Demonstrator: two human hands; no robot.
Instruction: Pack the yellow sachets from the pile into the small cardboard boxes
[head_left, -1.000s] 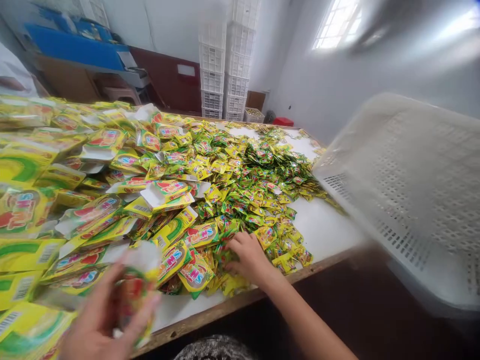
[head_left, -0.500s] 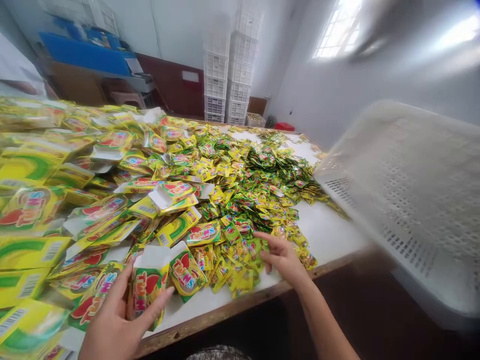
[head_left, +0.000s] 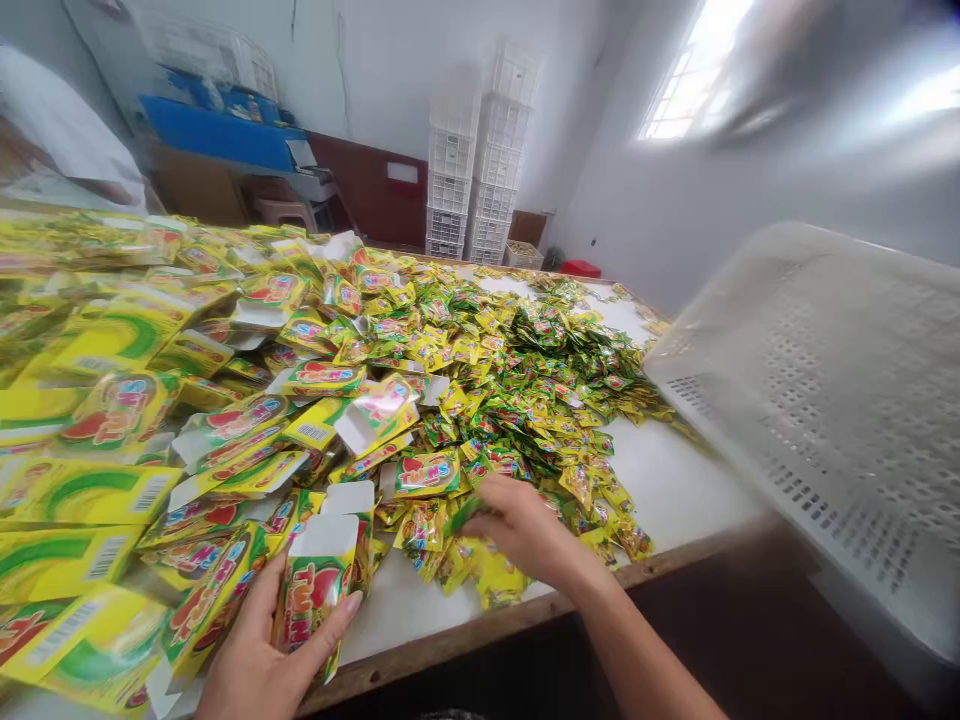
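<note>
My left hand (head_left: 259, 660) is closed around a small upright carton (head_left: 315, 590) printed with red fruit and yellow-green colours, its white top flap open, at the near edge of the table. My right hand (head_left: 529, 530) rests on the heap of small yellow-green sachets (head_left: 510, 400), fingers curled on a few sachets (head_left: 465, 515) near the table's front edge. Flat and folded cartons of the same print (head_left: 112, 400) are piled across the left half of the table.
A white perforated plastic crate (head_left: 825, 400) stands tilted at the right, beside the table edge. The white tabletop (head_left: 660, 480) has a wooden front rim. Stacked white crates (head_left: 480, 160) stand against the far wall. A blue bench (head_left: 217, 130) is at the back left.
My right hand moved left and curled onto sachets near the front edge. The left hand drew the open carton upright and steadier. The view shifted slightly right.
</note>
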